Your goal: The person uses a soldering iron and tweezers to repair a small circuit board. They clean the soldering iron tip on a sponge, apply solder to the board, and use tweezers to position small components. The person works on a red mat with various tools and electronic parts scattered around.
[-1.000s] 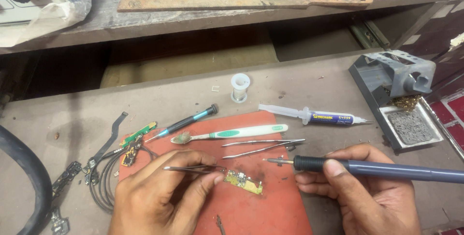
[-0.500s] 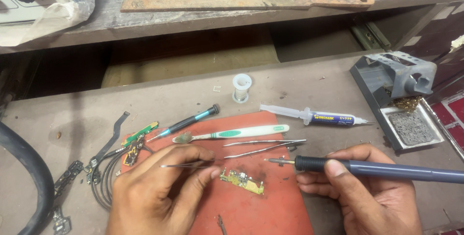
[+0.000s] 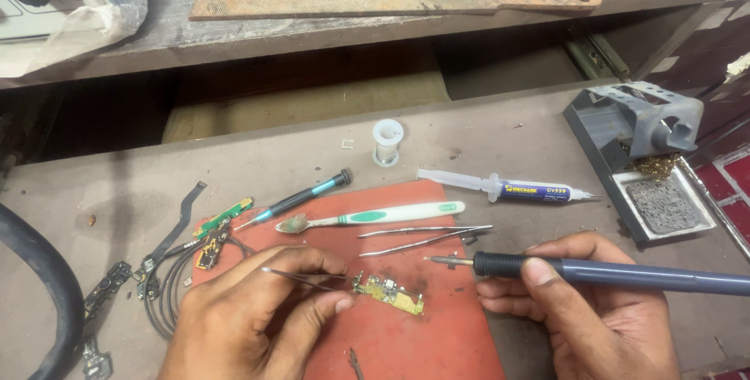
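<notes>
**Iron tip hovers beside the small board**

Since half a second ago little has shifted: the small circuit board [image 3: 389, 292] sits at nearly the same spot on the red mat [image 3: 437, 341], and both hands hold their places.

That board is a narrow strip, yellowish-green with a silvery metal connector on its upper edge. Its long axis runs from upper left to lower right across the mat, the left end close by the left hand [image 3: 250, 317].

The left hand's grip is clenched on thin metal tweezers [image 3: 301, 276], which lie nearly level, with one end close to the board's left end; whether they touch it I cannot tell.

The right hand [image 3: 582, 313] is closed around the soldering iron [image 3: 601, 272], thumb on top of the dark collar. The iron's long axis runs almost level across the view, the blue handle passing out toward the right edge and the tip pointing left. The tip stands above and to the right of the board, apart from it.

Further up the mat lie a second pair of tweezers [image 3: 426, 235] and a white-and-green toothbrush [image 3: 371, 216]. On the worktop [image 3: 500, 134] beyond rest a flux syringe [image 3: 508, 188], a small solder spool [image 3: 387, 141] and, at far right, the grey iron stand [image 3: 633, 126].
</notes>
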